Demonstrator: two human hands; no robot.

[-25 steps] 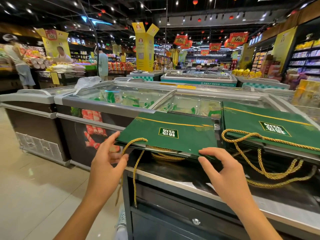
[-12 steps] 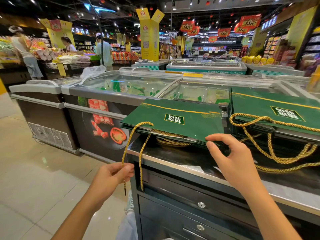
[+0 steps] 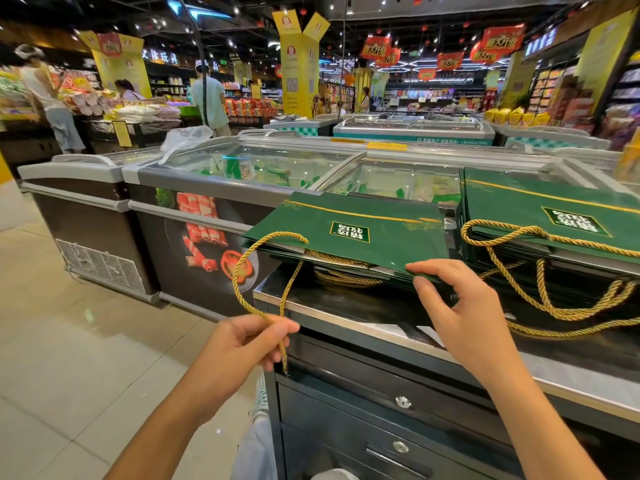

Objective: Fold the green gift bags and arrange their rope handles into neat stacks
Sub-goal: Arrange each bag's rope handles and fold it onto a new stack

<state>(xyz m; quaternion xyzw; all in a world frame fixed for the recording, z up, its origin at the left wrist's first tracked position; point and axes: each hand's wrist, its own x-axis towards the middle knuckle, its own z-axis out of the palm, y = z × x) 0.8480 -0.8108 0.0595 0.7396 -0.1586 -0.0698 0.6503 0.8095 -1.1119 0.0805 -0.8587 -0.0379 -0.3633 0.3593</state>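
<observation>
**A:** Where's the left hand?

**B:** The left hand (image 3: 242, 344) is low, just off the near-left corner of the metal surface (image 3: 346, 306). Its thumb and fingers pinch the gold rope handle (image 3: 284, 296), and a short bit of rope hangs out below the fingers.

**A:** Which bag does that handle belong to?

**B:** It loops up from the hand to the left end of the top bag (image 3: 349, 230), the flat green one on the left stack (image 3: 277, 249). That puts the bag above and to the right of the hand. They are apart, and only the rope joins them.

**A:** And the right hand?

**B:** The right hand (image 3: 460, 313) is at the near-right corner of the same top bag. Thumb and forefinger pinch the bag's near edge, and the other fingers curl loosely below it.

**A:** Where does that stack sit?

**B:** It sits on the surface, with its left part jutting past the surface's left edge. A glass-topped freezer (image 3: 242, 174) stands behind it. More gold rope shows tucked under the top bag.

**A:** Anything beside it?

**B:** There's a right stack (image 3: 554, 209) of the same green bags just beside it, to the right of the right hand. Its rope handles (image 3: 554, 306) spill in loose loops across the surface toward the near edge. Neither hand touches that stack. Drawers (image 3: 381, 407) with round locks sit under the surface.
</observation>
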